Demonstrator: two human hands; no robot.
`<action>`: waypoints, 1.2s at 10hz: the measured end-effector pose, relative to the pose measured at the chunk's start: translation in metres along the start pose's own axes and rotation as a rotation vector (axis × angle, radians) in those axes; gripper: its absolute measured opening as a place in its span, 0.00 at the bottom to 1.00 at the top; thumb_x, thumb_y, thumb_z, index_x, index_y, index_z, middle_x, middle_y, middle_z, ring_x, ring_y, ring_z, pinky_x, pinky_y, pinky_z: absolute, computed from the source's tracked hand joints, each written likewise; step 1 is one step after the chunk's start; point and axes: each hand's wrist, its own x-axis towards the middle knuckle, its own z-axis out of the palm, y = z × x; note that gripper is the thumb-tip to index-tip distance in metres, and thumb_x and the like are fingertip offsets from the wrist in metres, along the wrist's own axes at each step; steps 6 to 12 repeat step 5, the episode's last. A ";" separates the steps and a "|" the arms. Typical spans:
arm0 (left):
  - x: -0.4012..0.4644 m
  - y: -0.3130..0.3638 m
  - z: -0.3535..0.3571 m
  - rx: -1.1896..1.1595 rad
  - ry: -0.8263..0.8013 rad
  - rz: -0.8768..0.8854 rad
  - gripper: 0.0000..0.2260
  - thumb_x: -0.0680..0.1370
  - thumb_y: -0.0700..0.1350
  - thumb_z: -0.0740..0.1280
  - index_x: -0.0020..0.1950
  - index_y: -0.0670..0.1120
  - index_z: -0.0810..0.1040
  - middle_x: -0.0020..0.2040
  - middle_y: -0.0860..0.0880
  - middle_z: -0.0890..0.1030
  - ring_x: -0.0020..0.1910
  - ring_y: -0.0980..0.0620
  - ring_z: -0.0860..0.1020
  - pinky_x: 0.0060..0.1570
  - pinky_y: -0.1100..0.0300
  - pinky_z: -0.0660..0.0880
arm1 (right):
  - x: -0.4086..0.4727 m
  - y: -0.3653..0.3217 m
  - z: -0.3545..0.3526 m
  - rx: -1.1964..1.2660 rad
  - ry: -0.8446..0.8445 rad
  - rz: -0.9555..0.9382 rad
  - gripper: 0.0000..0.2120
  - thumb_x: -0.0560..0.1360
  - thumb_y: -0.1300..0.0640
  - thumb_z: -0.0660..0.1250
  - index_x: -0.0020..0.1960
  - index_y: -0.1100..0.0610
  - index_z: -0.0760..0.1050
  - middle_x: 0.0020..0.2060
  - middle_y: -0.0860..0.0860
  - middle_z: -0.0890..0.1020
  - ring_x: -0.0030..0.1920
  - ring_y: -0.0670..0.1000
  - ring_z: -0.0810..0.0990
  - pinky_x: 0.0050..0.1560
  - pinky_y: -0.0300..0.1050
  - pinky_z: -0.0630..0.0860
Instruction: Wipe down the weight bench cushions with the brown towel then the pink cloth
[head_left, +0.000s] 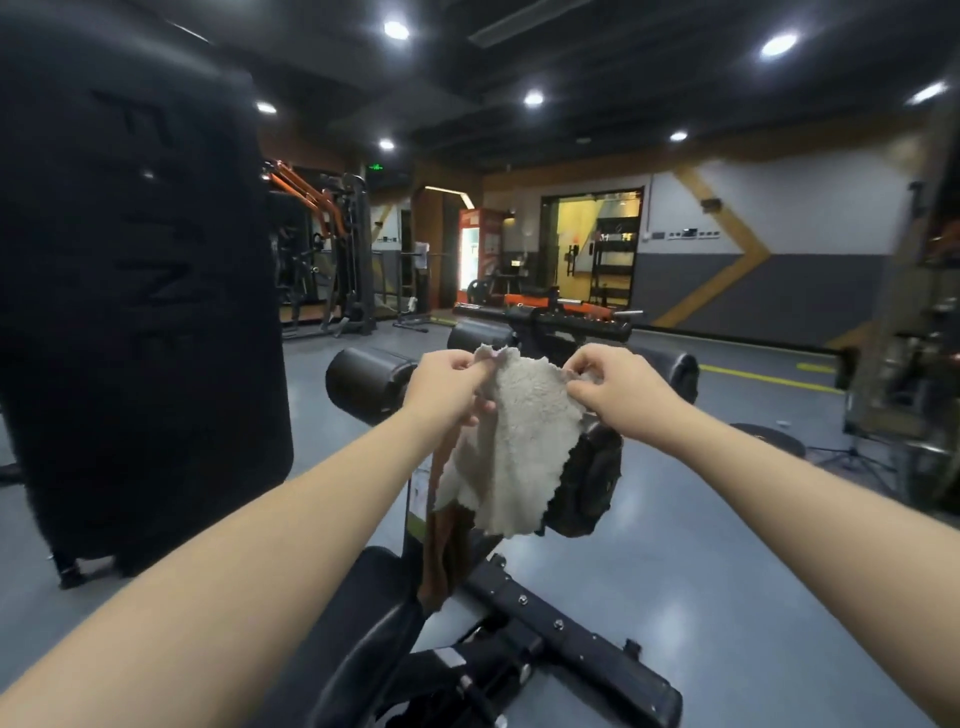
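Both hands hold up a pale fluffy cloth (519, 441) with a pinkish top edge, stretched between them above the bench. My left hand (449, 387) pinches its top left corner, my right hand (613, 387) its top right corner. A brown towel (441, 556) hangs below my left hand, behind the pale cloth; I cannot tell whether that hand holds it. Underneath lie the black bench seat cushion (374, 613) and its black frame (545, 623). Black roller pads (369, 382) stick out at the far end of the bench.
A tall black upright pad (135, 291) stands close on the left. Grey floor (753, 545) spreads to the right, with a weight plate and a stand further right. Orange and black gym machines (322, 249) fill the back of the room.
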 end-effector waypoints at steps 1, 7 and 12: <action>0.023 -0.008 0.022 -0.063 0.001 -0.028 0.18 0.79 0.54 0.71 0.43 0.39 0.80 0.37 0.42 0.82 0.39 0.44 0.85 0.43 0.52 0.83 | 0.017 0.022 0.004 -0.052 0.004 0.029 0.04 0.80 0.56 0.66 0.53 0.50 0.77 0.47 0.49 0.82 0.42 0.46 0.82 0.42 0.43 0.81; 0.036 -0.019 0.043 0.141 -0.020 0.086 0.21 0.77 0.46 0.73 0.67 0.51 0.70 0.65 0.51 0.68 0.54 0.53 0.79 0.56 0.54 0.77 | 0.040 0.080 0.022 -0.251 -0.011 0.243 0.07 0.79 0.53 0.67 0.55 0.49 0.71 0.47 0.50 0.80 0.44 0.52 0.80 0.49 0.55 0.82; 0.036 -0.019 0.043 0.141 -0.020 0.086 0.21 0.77 0.46 0.73 0.67 0.51 0.70 0.65 0.51 0.68 0.54 0.53 0.79 0.56 0.54 0.77 | 0.040 0.080 0.022 -0.251 -0.011 0.243 0.07 0.79 0.53 0.67 0.55 0.49 0.71 0.47 0.50 0.80 0.44 0.52 0.80 0.49 0.55 0.82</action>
